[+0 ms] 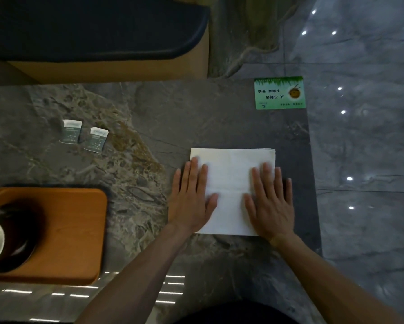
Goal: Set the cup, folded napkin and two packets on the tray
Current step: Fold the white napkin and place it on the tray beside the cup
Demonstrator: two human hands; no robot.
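While both forearms reach forward, left hand (191,199) and right hand (269,202) press apparently flat, fingers spread, on the napkin (231,174).

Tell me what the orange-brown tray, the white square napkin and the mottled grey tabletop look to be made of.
Orange-brown rectangular tray: probably wood or wood-look laminate, matte, with faint grain and rounded corners.
White square napkin: thin paper, matte, showing soft fold creases under both flat hands.
Mottled grey tabletop: stone or stone-look slab, polished, with brown veining and sharp light reflections near its front edge.

A marbled grey stone table (149,108) stands on glossy grey floor tiles (364,136) beside a dark-cushioned bench (98,31).
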